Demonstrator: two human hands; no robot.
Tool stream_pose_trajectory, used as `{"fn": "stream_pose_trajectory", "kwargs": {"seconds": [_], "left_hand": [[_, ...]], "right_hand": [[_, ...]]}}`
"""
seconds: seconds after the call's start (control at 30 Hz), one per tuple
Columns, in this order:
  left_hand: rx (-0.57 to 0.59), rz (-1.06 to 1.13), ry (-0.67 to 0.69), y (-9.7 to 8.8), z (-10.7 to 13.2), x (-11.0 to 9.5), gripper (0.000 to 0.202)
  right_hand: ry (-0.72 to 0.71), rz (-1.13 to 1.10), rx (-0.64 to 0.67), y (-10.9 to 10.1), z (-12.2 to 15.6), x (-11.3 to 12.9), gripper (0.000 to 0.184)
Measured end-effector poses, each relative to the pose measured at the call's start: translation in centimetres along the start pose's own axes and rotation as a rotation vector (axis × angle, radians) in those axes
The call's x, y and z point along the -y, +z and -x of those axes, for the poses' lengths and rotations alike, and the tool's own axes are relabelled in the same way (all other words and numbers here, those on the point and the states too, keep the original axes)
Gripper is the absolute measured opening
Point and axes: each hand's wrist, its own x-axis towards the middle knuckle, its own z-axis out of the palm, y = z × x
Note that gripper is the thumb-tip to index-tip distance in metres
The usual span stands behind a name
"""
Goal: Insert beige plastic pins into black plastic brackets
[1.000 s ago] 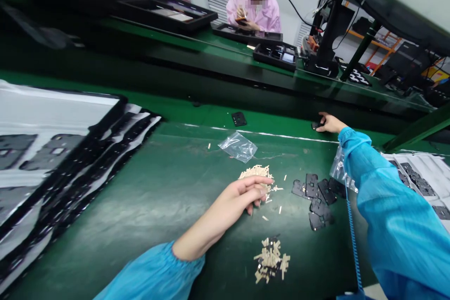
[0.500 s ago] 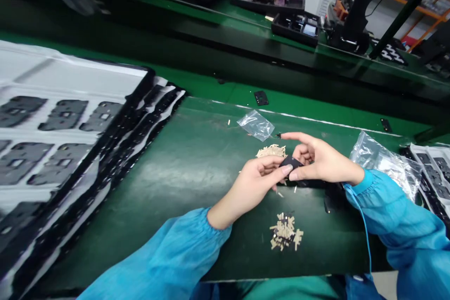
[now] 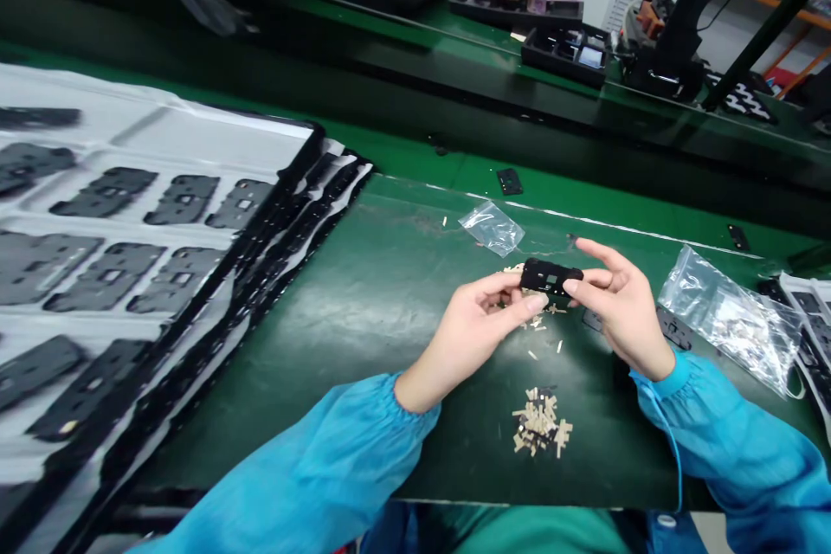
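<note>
Both hands grip a black perforated plate (image 3: pixel 550 277) over the green worktop (image 3: pixel 312 363).

Nearer the person than the plate lies a heap of beige strips (image 3: pixel 538 422); just beyond it sits a small clear plastic bag (image 3: pixel 492 228), and to its right a larger clear plastic bag (image 3: pixel 731 320). Well left of it, a white tray (image 3: pixel 130 125) carries rows of similar black plates. The left hand (image 3: pixel 471 333) pinches the plate's left end in curled fingers, while the right hand (image 3: pixel 623 312) clasps its right end between thumb and fingers, both arms in blue sleeves.
</note>
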Motion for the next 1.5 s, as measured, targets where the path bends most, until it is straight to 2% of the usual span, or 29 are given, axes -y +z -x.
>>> {"fn": "stream_pose_trajectory", "kwargs": {"seconds": [0.07,0.13,0.27,0.37,0.43,0.53,0.7,0.93,1.17,1.5], "left_hand": [[-0.028,-0.058,0.049,0.0,0.0,0.2,0.015],[-0.088,-0.051,0.056,0.0,0.0,0.5,0.016],[-0.072,-0.057,0.023,-0.1,-0.2,0.8,0.019],[-0.085,-0.119,0.041,-0.3,-0.4,0.7,0.022],[-0.123,-0.134,0.034,-0.5,-0.4,0.5,0.023],[-0.134,-0.169,0.031,-0.6,-0.4,0.2,0.022],[-0.122,-0.211,0.037,-0.2,0.1,0.0,0.016],[-0.128,-0.234,0.093,0.3,0.7,0.2,0.016],[-0.162,-0.352,0.156,0.6,1.1,0.1,0.019],[-0.184,-0.409,0.192,0.8,1.5,0.1,0.025]], "right_hand": [[0.133,-0.142,0.021,0.5,0.0,-0.1,0.06],[0.207,-0.18,0.04,1.0,0.4,-0.3,0.061],[0.271,-0.193,0.064,1.6,0.9,-0.8,0.063],[0.266,-0.152,0.012,1.2,0.6,-0.8,0.06],[0.236,-0.053,-0.038,0.7,0.1,-0.6,0.045],[0.186,0.108,-0.026,0.0,-0.1,-0.2,0.021],[0.111,0.272,-0.008,0.3,0.6,0.4,0.005],[0.039,0.364,-0.033,1.2,1.6,0.5,0.007],[-0.306,0.557,-0.108,1.3,2.1,0.3,0.013],[-0.505,0.659,-0.118,1.7,2.2,0.1,0.017]]}}
